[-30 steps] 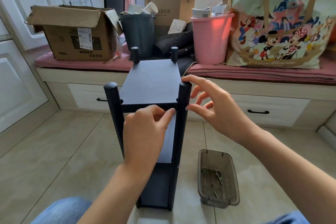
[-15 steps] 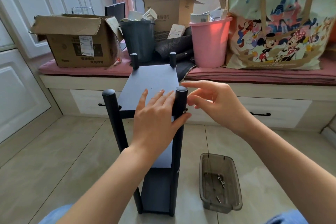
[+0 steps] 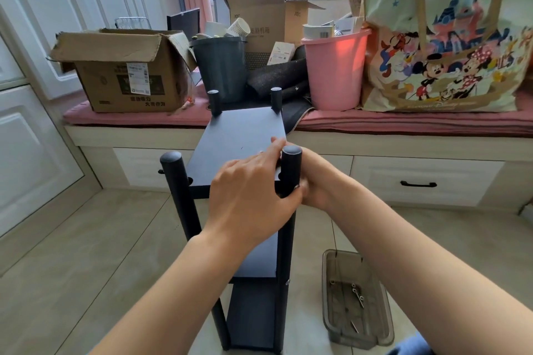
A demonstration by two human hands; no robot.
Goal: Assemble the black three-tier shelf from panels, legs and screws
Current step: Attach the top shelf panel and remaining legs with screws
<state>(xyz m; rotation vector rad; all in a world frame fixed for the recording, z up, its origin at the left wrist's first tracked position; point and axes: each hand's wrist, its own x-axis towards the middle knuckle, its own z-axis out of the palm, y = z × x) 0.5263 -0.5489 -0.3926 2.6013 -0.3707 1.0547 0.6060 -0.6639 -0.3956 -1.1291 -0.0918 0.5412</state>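
With all three panels already sitting between the four legs, the shelf (image 3: 239, 153) stands upright on the floor tiles in the middle of the frame, and the step in hand looks like fastening the top panel to the near right leg (image 3: 290, 173). At left of centre the near left leg (image 3: 177, 190) stands free, no hand on it. Moving right, the left hand (image 3: 251, 193) lies over the near right corner of the top panel, its fingers stretched flat across the board and its thumb pressed round the front of the near right leg, bracing the joint. Just right of that leg, the right hand (image 3: 313, 181) is tucked against the post's outer side; its fingers are hidden behind the post and the other hand, so I cannot tell whether it pinches a screw or only steadies. The next move likely calls for seating a screw squarely while the left hand keeps panel and leg aligned. At lower right, well apart from both hands, a smoky plastic tray (image 3: 383, 323) holds the remaining screws (image 3: 357, 295)
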